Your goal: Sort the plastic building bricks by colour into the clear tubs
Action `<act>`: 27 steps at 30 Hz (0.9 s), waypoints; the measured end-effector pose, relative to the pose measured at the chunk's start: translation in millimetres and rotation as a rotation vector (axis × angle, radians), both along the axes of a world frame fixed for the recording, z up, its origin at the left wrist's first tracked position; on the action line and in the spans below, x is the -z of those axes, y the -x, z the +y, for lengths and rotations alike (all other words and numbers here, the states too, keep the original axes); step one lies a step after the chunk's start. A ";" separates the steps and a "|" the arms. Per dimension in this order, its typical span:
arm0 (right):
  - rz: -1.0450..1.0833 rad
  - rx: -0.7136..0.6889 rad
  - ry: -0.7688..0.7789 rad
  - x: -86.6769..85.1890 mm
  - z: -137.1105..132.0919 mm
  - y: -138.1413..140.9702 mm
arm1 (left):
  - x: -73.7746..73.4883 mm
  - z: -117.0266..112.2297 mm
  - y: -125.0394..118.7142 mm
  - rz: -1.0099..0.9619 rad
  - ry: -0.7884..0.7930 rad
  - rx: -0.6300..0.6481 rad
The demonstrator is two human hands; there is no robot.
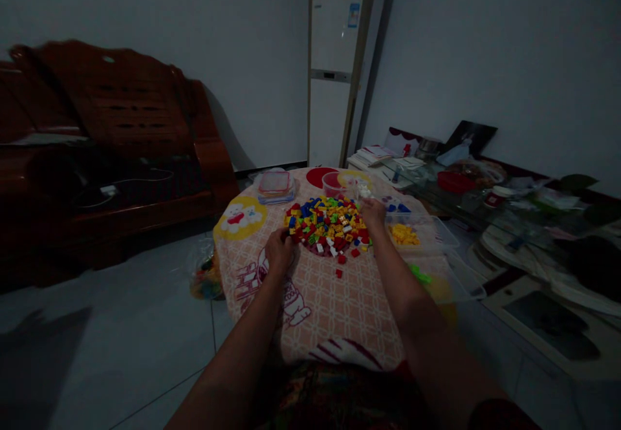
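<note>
One pile of blocks (330,226) mid-frame, too many to count. Left hand (280,252), right hand (373,215) at its sides; fingers apart or together, cannot tell. One pink tub (332,185) behind, one bench (138,119) upper left.

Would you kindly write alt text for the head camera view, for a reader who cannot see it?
A multicoloured heap of toy bricks lies on a patterned cloth between a person's left hand and right hand. To the right, a clear container holds yellow pieces; a wooden bench stands at left.
</note>
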State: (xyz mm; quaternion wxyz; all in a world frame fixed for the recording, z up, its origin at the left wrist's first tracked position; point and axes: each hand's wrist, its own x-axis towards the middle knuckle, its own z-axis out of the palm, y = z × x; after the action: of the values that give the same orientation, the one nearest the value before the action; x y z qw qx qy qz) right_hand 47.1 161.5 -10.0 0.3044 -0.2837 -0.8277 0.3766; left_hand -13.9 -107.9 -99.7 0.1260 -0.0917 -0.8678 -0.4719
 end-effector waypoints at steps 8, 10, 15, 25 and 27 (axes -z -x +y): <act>-0.180 -0.120 -0.036 54.7 -67.6 -69.2 | -0.4 0.1 1.5 -0.005 0.018 -0.016; -0.253 -0.152 -0.096 54.6 -81.3 -77.8 | -0.7 0.0 1.6 -0.010 0.026 -0.017; -0.574 -0.254 -0.420 53.2 -102.5 -80.9 | -0.5 -0.9 1.2 -0.014 0.053 -0.008; -0.262 -0.175 -0.182 71.6 -84.1 -91.5 | 4.4 -0.8 3.0 0.005 0.032 -0.003; -0.101 -0.154 -0.056 77.3 -78.3 -93.3 | 3.9 -0.9 2.7 0.005 0.035 0.002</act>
State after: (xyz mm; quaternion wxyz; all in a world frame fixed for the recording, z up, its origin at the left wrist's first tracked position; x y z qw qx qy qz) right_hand 140.4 83.3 -87.3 0.2400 -0.2293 -0.8716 0.3607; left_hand -16.6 -108.8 -103.6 0.1260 -0.0961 -0.8754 -0.4567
